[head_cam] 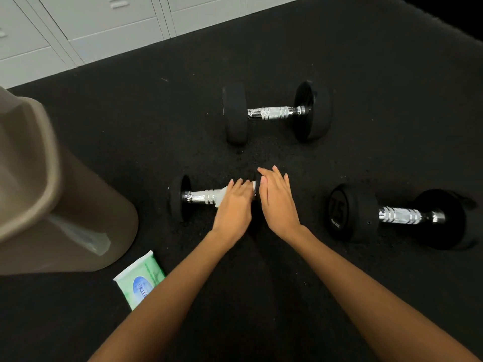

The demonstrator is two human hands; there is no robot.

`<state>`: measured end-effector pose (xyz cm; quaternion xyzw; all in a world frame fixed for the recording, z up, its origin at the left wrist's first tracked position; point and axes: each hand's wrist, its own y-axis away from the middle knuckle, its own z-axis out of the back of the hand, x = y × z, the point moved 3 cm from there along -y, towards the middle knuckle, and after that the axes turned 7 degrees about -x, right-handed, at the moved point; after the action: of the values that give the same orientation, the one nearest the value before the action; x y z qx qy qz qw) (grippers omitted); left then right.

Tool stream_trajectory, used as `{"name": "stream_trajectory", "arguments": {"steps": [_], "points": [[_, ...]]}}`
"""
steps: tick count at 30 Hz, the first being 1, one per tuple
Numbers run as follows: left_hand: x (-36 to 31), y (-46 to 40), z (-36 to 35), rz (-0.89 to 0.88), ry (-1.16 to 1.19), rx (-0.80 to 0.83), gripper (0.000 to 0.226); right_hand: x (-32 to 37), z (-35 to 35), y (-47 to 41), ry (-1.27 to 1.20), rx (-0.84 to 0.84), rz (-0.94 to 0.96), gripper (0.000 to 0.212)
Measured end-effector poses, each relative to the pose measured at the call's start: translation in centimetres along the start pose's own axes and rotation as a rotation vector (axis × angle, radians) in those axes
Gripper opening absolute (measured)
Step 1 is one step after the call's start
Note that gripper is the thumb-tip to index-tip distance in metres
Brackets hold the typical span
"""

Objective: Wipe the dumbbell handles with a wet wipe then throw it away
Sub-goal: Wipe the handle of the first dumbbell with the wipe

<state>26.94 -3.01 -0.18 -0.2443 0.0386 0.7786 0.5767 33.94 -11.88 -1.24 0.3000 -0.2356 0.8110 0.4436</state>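
My left hand is curled over a white wet wipe on the handle of the nearest dumbbell. My right hand lies flat with straight fingers on that dumbbell's right weight. Two more dumbbells sit on the black floor, the wipes pack and a brown bin off to my left.

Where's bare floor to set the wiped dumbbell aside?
Bare mat lies between the far dumbbell and the lockers, and nearer you between the forearms. It is crowded left of the near dumbbell, by the bin and wipes pack.
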Motion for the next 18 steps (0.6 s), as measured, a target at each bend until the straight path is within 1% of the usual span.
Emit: {"name": "stream_trajectory", "arguments": {"steps": [3, 6, 8, 10, 12, 14, 16, 18], "points": [[0.4, 1.0, -0.6, -0.125, -0.143, 0.072, 0.057, -0.2, -0.1, 0.2, 0.021, 0.0, 0.022, 0.043], [2.4, 1.9, 0.1, -0.267, -0.222, 0.087, 0.07, -0.3, -0.1, 0.3, 0.03, -0.004, 0.032, 0.042], [3.5, 2.4, 0.4, -0.282, -0.277, 0.086, 0.077, -0.2, -0.1, 0.3, 0.029, -0.014, 0.031, 0.042], [4.0, 2.7, 0.8, -0.272, -0.312, 0.079, 0.078, 0.0, -0.1, 0.1, 0.035, -0.018, 0.031, 0.041], [4.3, 2.8, 1.2, -0.244, -0.343, 0.039, 0.076, 0.1, 0.0, 0.0, 0.038, -0.014, 0.024, 0.041], [4.8, 2.8, 1.6, -0.167, -0.374, 0.005, 0.072, 0.0, 0.0, -0.1, 0.035, -0.008, 0.02, 0.042], [5.5, 2.8, 2.1, 0.001, -0.35, -0.011, 0.062, 0.0, 0.0, 0.0, 0.015, -0.004, 0.01, 0.042], [6.0, 2.6, 2.9, 0.148, -0.266, -0.037, 0.048, -0.1, 0.0, 0.1, -0.006, 0.0, -0.003, 0.042]]}}
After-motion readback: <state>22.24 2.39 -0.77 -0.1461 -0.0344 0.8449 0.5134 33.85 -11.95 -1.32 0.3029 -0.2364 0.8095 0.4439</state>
